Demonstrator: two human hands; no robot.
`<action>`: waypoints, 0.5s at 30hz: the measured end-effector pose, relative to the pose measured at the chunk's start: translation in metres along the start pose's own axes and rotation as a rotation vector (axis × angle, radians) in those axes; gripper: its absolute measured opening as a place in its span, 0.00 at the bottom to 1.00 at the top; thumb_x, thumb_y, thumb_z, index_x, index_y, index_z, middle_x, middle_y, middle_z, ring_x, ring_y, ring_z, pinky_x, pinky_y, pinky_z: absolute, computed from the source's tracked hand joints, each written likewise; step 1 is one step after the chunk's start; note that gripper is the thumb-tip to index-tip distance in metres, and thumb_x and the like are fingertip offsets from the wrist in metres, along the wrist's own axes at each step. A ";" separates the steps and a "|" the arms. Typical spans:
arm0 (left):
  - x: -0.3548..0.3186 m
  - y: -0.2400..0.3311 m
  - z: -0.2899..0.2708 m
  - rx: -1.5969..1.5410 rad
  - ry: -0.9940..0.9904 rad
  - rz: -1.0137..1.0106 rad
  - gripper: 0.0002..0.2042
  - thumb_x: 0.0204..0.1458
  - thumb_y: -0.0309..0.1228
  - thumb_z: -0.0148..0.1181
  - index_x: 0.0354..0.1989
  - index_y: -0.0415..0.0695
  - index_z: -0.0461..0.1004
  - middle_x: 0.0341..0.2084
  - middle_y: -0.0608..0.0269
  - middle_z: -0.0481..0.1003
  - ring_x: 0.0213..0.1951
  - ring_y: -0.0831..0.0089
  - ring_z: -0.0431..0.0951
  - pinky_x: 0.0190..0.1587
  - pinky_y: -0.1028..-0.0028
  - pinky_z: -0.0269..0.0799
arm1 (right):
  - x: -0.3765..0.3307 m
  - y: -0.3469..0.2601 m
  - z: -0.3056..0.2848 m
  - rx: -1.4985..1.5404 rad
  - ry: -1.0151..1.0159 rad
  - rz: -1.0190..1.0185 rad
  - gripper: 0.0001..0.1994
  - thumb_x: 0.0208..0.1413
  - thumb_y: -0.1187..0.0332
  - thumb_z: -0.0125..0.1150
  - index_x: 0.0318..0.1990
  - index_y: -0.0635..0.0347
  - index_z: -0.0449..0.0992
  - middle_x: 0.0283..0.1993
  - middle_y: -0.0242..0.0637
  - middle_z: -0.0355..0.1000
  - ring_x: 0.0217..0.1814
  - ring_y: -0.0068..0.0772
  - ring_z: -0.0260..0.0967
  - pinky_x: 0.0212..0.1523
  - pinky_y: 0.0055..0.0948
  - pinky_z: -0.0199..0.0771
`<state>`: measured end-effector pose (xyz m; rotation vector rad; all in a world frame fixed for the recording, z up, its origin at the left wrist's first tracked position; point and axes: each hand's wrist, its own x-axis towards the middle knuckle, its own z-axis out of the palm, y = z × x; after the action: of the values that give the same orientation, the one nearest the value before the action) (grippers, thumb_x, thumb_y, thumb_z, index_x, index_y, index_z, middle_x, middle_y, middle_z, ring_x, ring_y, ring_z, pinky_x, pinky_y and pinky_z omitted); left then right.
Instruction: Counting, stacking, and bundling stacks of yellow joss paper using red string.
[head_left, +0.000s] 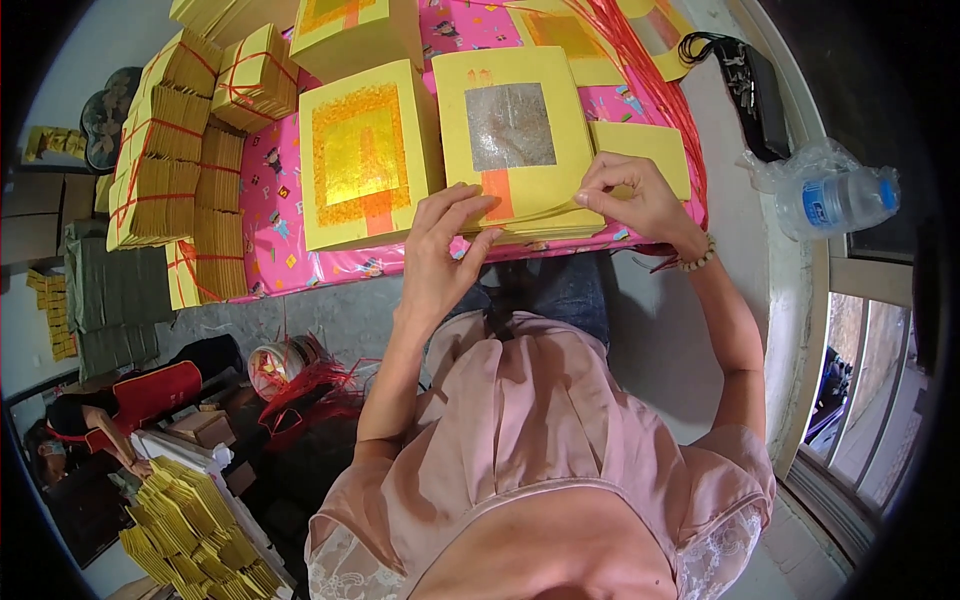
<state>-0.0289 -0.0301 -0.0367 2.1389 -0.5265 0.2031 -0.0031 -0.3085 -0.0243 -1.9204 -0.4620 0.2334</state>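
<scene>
A stack of yellow paper sheets with a silver foil square and an orange strip [515, 140] lies at the near edge of a pink patterned table [275, 200]. My left hand [440, 250] rests on the stack's near left corner, fingers spread on the top sheet. My right hand [635, 195] pinches the near right edge of the top sheets and lifts it slightly. Beside it on the left lies a second stack with a gold foil square [365, 160].
Bundles of yellow paper tied with red string [165, 150] fill the table's left side, with more stacks at the back [350, 30]. Red strings [640, 60] trail on the right. A plastic water bottle in a bag [835, 195] lies on the sill. Folded yellow papers [190, 530] sit lower left.
</scene>
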 end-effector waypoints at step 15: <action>0.036 0.003 -0.018 0.241 -0.093 0.148 0.07 0.51 0.28 0.62 0.38 0.43 0.78 0.32 0.61 0.77 0.36 0.61 0.74 0.45 0.67 0.63 | 0.003 -0.029 -0.003 -0.465 0.182 -0.355 0.13 0.49 0.71 0.67 0.43 0.62 0.77 0.37 0.40 0.74 0.41 0.38 0.72 0.43 0.32 0.71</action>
<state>0.0031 -0.0277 -0.0124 2.3529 -0.7486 0.2616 -0.0056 -0.2998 0.0039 -2.2371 -0.7719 -0.3046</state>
